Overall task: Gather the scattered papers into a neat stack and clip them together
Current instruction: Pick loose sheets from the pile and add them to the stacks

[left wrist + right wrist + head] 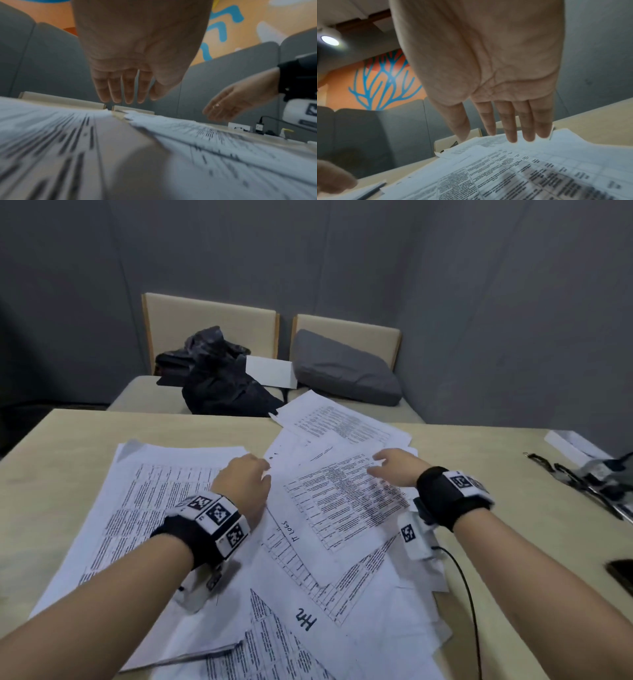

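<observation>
Several printed white sheets (219, 508) lie scattered and overlapping across the beige table (68, 440); one sheet with dense tables (342, 501) lies on top in the middle. My left hand (251, 470) hovers over the gap between the left pile and the middle sheets, fingers straight and holding nothing, as the left wrist view (123, 97) also shows. My right hand (380, 463) is spread just above the top table sheet, its fingertips (513, 136) close over the far papers (488, 140). I cannot make out a clip for certain.
Dark tangled items (582, 484) and a white box (572, 445) sit at the table's right edge, with a black phone (621, 575) nearer me. A black cable (471, 604) runs from my right wrist. Behind the table are a bench with dark clothing (219, 378) and a grey cushion (342, 371).
</observation>
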### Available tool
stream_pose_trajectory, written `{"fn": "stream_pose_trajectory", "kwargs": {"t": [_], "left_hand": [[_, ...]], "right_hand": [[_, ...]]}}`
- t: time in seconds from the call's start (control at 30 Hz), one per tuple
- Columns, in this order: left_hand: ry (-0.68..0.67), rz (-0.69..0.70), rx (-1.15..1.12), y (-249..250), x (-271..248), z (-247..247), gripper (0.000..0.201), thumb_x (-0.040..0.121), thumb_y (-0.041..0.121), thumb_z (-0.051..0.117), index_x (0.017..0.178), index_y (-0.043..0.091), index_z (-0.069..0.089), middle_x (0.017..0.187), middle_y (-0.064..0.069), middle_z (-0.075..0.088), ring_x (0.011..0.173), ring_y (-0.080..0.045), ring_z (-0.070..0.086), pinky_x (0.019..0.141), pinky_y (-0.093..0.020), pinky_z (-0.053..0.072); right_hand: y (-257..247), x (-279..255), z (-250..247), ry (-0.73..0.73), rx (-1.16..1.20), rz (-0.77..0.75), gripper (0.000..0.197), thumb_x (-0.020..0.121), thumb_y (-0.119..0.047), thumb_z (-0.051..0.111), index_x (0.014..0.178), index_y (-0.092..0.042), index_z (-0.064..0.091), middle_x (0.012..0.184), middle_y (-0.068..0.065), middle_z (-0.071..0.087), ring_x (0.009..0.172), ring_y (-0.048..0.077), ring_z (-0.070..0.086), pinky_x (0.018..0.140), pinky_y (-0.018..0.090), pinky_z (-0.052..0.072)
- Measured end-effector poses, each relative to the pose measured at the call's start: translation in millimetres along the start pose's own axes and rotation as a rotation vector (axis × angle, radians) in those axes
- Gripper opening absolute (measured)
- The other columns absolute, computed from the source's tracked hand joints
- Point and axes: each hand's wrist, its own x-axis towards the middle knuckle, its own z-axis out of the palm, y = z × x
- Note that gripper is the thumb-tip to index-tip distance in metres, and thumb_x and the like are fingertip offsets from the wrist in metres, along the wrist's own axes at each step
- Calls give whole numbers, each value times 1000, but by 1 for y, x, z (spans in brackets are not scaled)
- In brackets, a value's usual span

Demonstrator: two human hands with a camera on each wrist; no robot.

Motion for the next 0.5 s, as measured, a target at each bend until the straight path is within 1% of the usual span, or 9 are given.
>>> {"fn": "stream_pose_trajectory", "kwargs": {"t": [0.17, 0.27, 0.3, 0.33, 0.37, 0.4, 0.43, 0.47, 0.5], "left_hand": [[20, -8, 19, -8, 3, 12, 34, 94, 19, 42, 121, 10, 61, 119, -9, 61, 108, -28, 58, 91, -42, 50], [-15, -33, 48, -7, 5, 15, 29, 94, 22, 41, 107, 7, 63, 107, -10, 63, 100, -29, 58, 85, -42, 51], [-47, -38, 69, -6, 4, 18, 28, 94, 25, 41, 103, 7, 62, 106, -9, 61, 102, -29, 57, 85, -41, 51], [-83, -38, 103, -5, 4, 20, 29, 94, 28, 42, 103, 7, 60, 109, -9, 58, 106, -28, 54, 88, -40, 49], [-110, -28, 142, -4, 3, 22, 30, 95, 31, 42, 106, 9, 58, 114, -8, 55, 109, -28, 50, 91, -39, 47], [-126, -17, 178, -2, 3, 22, 33, 95, 35, 41, 111, 10, 56, 118, -8, 52, 112, -27, 47, 93, -37, 45], [-129, -6, 201, -2, 4, 22, 36, 95, 39, 41, 115, 11, 54, 121, -9, 50, 113, -27, 46, 93, -37, 43], [-130, -6, 214, -2, 4, 20, 39, 95, 41, 40, 118, 12, 53, 123, -9, 48, 114, -27, 45, 94, -37, 43], [-132, -7, 219, -2, 4, 20, 42, 95, 44, 41, 121, 14, 51, 125, -8, 47, 115, -26, 44, 95, -37, 43]], "right_hand": [[-1, 51, -2, 50, -42, -7, 60, 98, -37, 50, 149, -10, 32, 155, 10, 36, 138, 27, 39, 109, 32, 34], [8, 77, -1, 70, -25, 44, 75, 98, -46, 47, 156, -12, 12, 157, 15, 29, 139, 31, 38, 105, 37, 38], [11, 84, 2, 59, -9, 72, 82, 97, -52, 44, 156, -15, 2, 154, 19, 34, 132, 34, 46, 95, 37, 44], [11, 88, 4, 45, -19, 95, 87, 96, -58, 41, 156, -16, -6, 143, 23, 46, 115, 35, 58, 79, 35, 48], [10, 92, 5, 41, -73, 110, 90, 94, -64, 38, 155, -16, -8, 130, 23, 57, 97, 34, 63, 67, 32, 48], [7, 95, 3, 56, -152, 115, 92, 92, -68, 35, 156, -15, -3, 126, 20, 60, 91, 32, 64, 66, 31, 48], [3, 99, -3, 68, -240, 114, 90, 91, -71, 33, 155, -12, 11, 126, 18, 61, 96, 31, 63, 74, 33, 48], [-2, 102, -11, 51, -308, 102, 85, 91, -71, 32, 148, -8, 33, 121, 15, 65, 98, 30, 63, 81, 34, 47], [-4, 107, -19, 4, -349, 103, 75, 93, -67, 34, 134, -7, 52, 110, 14, 69, 93, 28, 64, 85, 35, 47]]}}
